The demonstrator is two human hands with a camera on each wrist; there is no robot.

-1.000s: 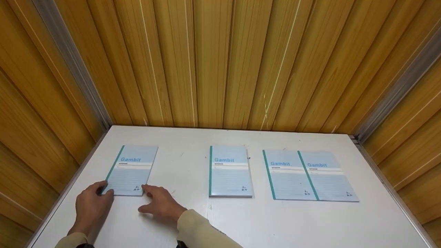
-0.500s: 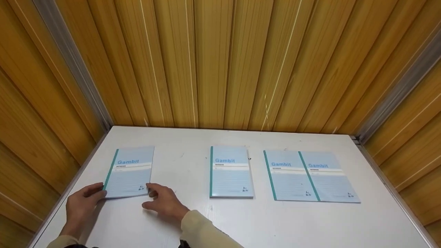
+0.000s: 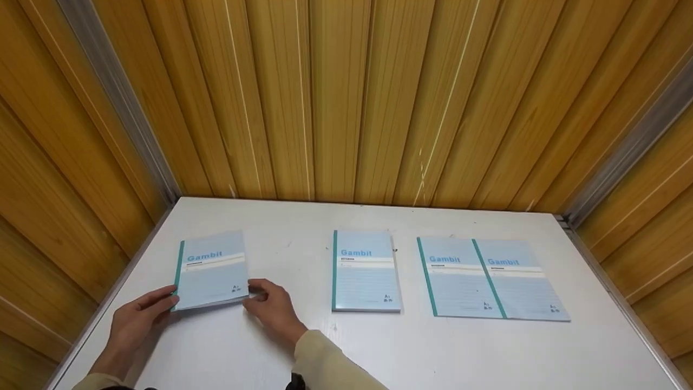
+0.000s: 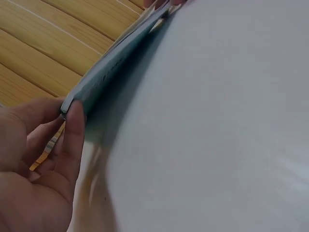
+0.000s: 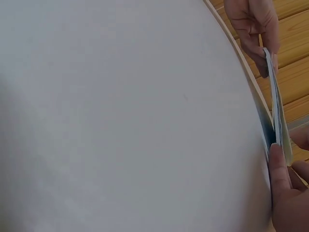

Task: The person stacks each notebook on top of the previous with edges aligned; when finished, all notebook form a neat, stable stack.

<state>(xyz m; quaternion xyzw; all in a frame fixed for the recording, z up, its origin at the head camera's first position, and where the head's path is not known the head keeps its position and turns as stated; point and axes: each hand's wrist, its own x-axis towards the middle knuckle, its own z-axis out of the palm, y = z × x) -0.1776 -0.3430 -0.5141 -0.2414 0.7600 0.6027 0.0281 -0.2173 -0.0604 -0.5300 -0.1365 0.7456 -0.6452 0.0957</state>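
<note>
A light blue "Gambit" notebook point(image 3: 208, 275) with a green spine is at the left of the table, its near edge raised off the surface. My left hand point(image 3: 134, 319) pinches its lower spine corner between thumb and fingers. The opposite lower corner is between the thumb and fingers of my right hand point(image 3: 276, 310). Seen from the left wrist, the notebook point(image 4: 104, 75) slants up from the white surface with a shadow beneath it. In the right wrist view the page edges of the notebook point(image 5: 276, 108) appear slightly fanned, and both hands hold it.
A thicker notebook or stack point(image 3: 365, 279) of the same design lies mid-table. Farther right, two matching notebooks point(image 3: 455, 287) point(image 3: 522, 290) lie side by side. The white table point(image 3: 460, 357) is bounded by wood-patterned panels point(image 3: 335, 108) at the back and sides.
The left notebook first slid a little left, then came back right, and its near edge rose. My left hand shifted to the spine; my right hand closed on the right corner.
</note>
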